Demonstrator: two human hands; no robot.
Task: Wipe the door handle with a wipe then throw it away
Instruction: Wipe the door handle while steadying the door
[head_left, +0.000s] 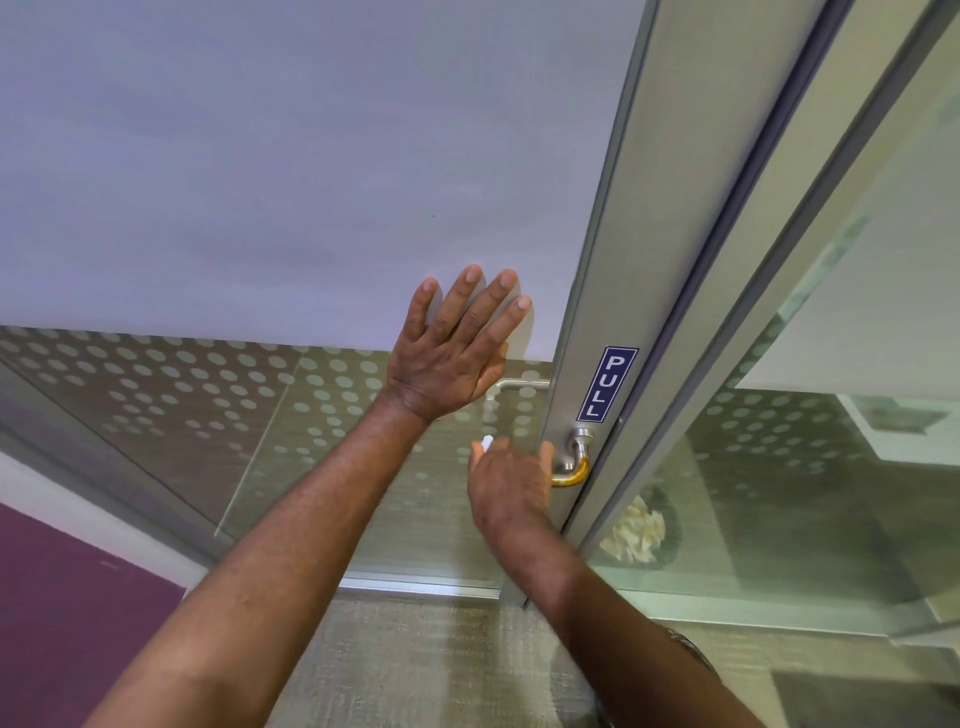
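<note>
A metal lever door handle (575, 464) sticks out of the door's aluminium frame just below a blue PULL sign (607, 383). My right hand (511, 486) is closed around the handle's left part, hiding most of the lever. A small bit of white wipe (487, 442) peeks out above its knuckles. My left hand (457, 345) lies flat with fingers spread on the frosted glass door panel (291, 171), up and left of the handle.
A second handle (511, 387) shows through the glass on the door's far side. Right of the frame is a glass side panel (810, 467), and behind it a dark bin with crumpled paper (640, 530). Carpet (415, 654) lies below.
</note>
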